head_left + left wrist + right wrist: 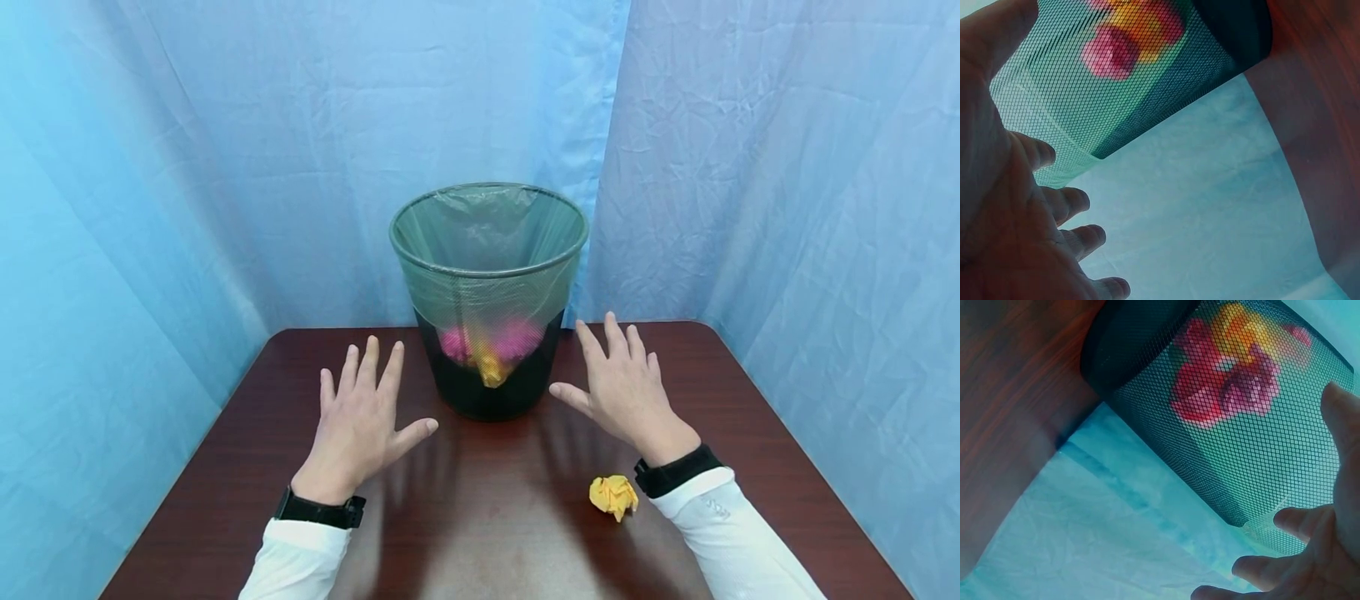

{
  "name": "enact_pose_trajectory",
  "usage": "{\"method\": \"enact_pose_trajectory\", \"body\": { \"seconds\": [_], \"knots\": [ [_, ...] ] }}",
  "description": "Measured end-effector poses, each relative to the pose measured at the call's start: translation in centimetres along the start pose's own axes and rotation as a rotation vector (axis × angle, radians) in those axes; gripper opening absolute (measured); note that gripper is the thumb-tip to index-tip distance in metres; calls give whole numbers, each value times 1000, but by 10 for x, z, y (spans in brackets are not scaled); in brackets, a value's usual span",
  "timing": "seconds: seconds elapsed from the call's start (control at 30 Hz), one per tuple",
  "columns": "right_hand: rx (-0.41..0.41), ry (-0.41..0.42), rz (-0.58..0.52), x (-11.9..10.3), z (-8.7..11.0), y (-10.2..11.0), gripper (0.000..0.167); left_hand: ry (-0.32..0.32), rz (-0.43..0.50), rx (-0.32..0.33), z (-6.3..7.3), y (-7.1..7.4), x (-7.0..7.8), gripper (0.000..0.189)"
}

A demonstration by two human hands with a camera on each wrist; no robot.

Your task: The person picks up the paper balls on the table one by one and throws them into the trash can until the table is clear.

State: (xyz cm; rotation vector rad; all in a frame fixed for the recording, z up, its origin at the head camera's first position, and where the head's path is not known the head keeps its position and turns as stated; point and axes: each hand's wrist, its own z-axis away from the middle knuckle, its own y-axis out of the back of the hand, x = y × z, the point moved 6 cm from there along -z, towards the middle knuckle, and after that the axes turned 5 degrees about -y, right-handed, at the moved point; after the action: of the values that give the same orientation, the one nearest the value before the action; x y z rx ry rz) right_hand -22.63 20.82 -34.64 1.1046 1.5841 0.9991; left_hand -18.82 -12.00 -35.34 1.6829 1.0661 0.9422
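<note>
A black mesh wastebasket stands upright at the back of the table, lined with a translucent green bag folded over its rim. Pink and yellow crumpled paper shows through the mesh inside it. My left hand is held over the table to the left of the basket, fingers spread and holding nothing. On the other side, my right hand is likewise spread, its thumb toward the basket. A crumpled yellow paper ball lies on the table below the right wrist.
The dark wooden table has rounded back corners. Light blue curtains hang behind it and along both sides. Each wrist wears a black band above a white sleeve.
</note>
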Motion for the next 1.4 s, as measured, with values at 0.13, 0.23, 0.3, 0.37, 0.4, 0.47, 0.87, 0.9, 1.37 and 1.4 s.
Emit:
{"method": "enact_pose_trajectory", "body": {
  "seconds": [0.13, 0.23, 0.3, 0.37, 0.4, 0.47, 0.87, 0.9, 1.37, 1.4],
  "knots": [
    [-27, -10, 3, 0, 4, -4, 97, -1, 3, -1, 4, -5, 2, 112],
    [-37, -12, 7, 0, 7, -6, 97, 5, -1, -2, 7, -8, 3, 112],
    [-44, -14, 7, 1, 9, -9, 98, 8, -2, -6, 9, -10, 3, 112],
    [-49, -16, 7, 1, 12, -12, 97, 9, -6, -8, 11, -12, 3, 111],
    [-52, -17, 8, 2, 13, -13, 97, 8, -7, -8, 11, -13, 4, 111],
    [-57, -20, 5, 3, 15, -16, 97, 8, -10, -11, 13, -15, 4, 111],
    [-92, -18, 19, 5, 30, -29, 99, 5, 5, -14, 22, -29, 7, 112],
    [-101, -21, 18, 6, 31, -31, 99, 7, 5, -16, 22, -30, 7, 112],
    [-229, -57, 12, 11, 50, -56, 105, 35, 14, -50, 35, -45, 7, 111],
    [-241, -62, 10, 12, 51, -58, 105, 38, 16, -53, 36, -46, 7, 111]
  ]
}}
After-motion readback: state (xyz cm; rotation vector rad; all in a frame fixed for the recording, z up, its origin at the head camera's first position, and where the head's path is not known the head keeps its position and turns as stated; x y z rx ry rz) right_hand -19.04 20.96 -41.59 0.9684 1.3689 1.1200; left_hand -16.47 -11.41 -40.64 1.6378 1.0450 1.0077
